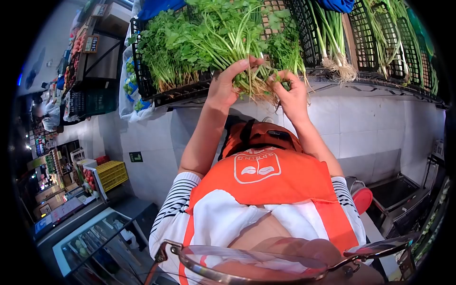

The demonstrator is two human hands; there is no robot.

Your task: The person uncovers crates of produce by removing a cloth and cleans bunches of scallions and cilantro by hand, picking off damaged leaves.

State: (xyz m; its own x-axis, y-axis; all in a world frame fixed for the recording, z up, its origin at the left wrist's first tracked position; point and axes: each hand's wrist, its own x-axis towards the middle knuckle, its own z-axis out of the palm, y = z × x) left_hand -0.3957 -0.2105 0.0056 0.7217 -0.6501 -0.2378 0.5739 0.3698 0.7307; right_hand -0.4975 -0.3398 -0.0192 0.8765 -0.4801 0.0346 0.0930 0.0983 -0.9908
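A bunch of rooted greens [241, 45] is gripped near its base by the left hand [225, 85], some stems being pinched by the right hand [293, 96], presumably so the roots [255, 91] are left exposed; beyond both hands, its leafy tops [223, 23] are laid over the black crate [185, 91].

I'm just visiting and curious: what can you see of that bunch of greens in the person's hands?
The bunch of greens has slender, pale green stems, leafy tops and thin, tangled, tan roots. It lies tilted, roots toward the person, tops over a black crate of similar greens, where its edge is hard to tell. The left hand grips it near the roots; the right hand touches its other side.
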